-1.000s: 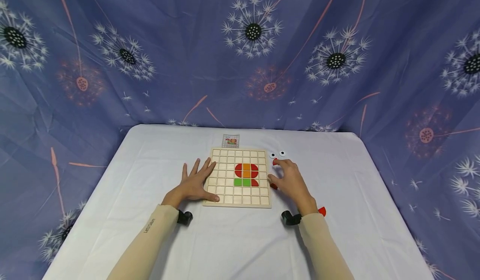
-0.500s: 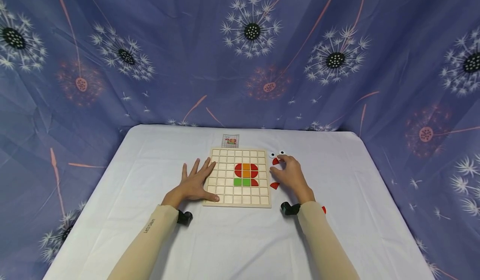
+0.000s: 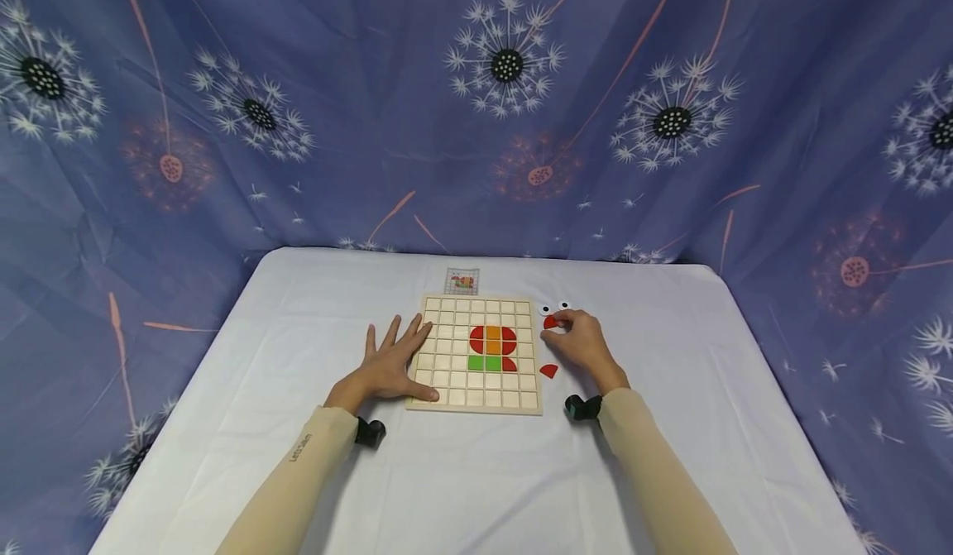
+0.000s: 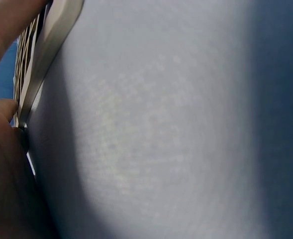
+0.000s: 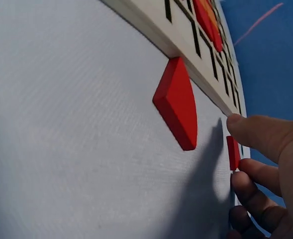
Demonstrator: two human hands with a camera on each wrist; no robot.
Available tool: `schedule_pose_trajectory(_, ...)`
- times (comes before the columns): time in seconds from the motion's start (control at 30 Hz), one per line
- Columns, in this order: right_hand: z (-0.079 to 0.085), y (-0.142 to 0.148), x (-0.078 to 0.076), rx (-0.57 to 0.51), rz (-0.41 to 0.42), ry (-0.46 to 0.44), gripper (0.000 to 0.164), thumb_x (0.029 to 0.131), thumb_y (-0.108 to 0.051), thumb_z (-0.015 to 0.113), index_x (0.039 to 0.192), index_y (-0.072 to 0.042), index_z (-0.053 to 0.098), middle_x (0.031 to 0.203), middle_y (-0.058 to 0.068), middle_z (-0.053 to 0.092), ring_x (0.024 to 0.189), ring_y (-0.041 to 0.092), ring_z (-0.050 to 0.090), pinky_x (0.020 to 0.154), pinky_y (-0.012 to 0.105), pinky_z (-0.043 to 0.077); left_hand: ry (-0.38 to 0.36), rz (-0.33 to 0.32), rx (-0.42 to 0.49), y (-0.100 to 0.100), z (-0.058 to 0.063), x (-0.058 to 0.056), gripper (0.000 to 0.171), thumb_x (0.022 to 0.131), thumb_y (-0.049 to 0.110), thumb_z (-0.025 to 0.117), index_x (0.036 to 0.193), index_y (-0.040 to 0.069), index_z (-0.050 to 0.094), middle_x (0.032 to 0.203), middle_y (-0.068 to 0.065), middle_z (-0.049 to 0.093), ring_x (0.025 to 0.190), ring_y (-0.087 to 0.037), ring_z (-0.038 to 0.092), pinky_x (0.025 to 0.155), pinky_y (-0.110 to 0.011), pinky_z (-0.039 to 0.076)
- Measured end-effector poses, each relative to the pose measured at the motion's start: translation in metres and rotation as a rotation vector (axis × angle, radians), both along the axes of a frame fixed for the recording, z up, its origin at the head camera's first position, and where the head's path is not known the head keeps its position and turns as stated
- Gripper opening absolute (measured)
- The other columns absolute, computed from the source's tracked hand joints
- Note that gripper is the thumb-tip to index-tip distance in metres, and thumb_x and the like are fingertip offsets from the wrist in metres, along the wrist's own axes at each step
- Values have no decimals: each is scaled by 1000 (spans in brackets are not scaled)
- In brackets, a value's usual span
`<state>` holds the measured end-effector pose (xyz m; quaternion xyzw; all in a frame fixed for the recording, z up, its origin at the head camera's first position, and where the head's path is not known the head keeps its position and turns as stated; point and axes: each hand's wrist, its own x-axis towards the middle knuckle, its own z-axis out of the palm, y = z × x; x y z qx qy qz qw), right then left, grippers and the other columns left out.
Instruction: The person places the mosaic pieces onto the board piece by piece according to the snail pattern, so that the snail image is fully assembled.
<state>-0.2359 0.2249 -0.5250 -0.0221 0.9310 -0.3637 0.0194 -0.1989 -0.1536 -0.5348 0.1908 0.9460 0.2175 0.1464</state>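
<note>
A wooden grid board [image 3: 447, 373] lies flat, with red, orange and green pieces [image 3: 492, 363] set in its cells. My left hand [image 3: 390, 366] rests spread on the board's left edge. To the right of the board, my right hand [image 3: 584, 344] is beside a red quarter-round piece [image 3: 550, 322]. Its index fingertip touches or nearly touches that piece, while the thumb [image 5: 243, 127] stands apart from it in the right wrist view. A second red quarter-round piece [image 5: 178, 107] lies nearer me by the board's edge. The left wrist view shows mostly blurred cloth.
Two round eye pieces [image 3: 546, 309] lie just beyond the right hand. A small picture card [image 3: 462, 281] sits behind the board. White cloth [image 3: 476, 480] covers the table, and a patterned blue curtain [image 3: 372, 125] hangs around it.
The right hand has shifted slightly away from me, and its thumb has come off the nearer red piece, which now shows fully. The left hand stays in place.
</note>
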Motion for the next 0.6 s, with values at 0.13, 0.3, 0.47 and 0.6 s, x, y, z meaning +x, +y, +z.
schedule_pose_trajectory(0.13, -3, -3, -4, 19, -18, 7, 38, 90, -23, 80, 117, 2, 71, 108, 18, 70, 102, 33, 63, 92, 48, 53, -3, 7, -2, 1, 1, 1, 131, 67, 71, 84, 167, 21, 16, 175, -5, 1, 160, -43, -7, 117, -74, -18)
schedule_pose_trajectory(0.3, -4, -4, -6, 41, -29, 14, 33, 90, -19, 79, 113, 2, 72, 104, 17, 71, 95, 30, 63, 87, 46, 53, -4, 7, -1, 3, 3, 1, 131, 67, 71, 84, 167, 21, 17, 175, -6, 1, 160, -43, -7, 117, -73, -17)
schedule_pose_trajectory(0.47, -3, -3, -7, 33, -18, 1, 33, 91, -17, 77, 117, 3, 72, 107, 18, 72, 96, 30, 62, 89, 46, 53, -3, 10, -4, 3, 5, 2, 131, 67, 71, 84, 167, 21, 17, 175, -5, 2, 160, -43, -7, 117, -73, -17)
schedule_pose_trajectory(0.6, -2, -1, -6, 39, 6, -5, 32, 90, -15, 75, 117, 3, 72, 108, 19, 70, 97, 30, 62, 91, 46, 52, -4, 8, 0, 3, 4, 2, 131, 67, 70, 84, 167, 20, 17, 175, -6, 2, 159, -43, -7, 117, -74, -17)
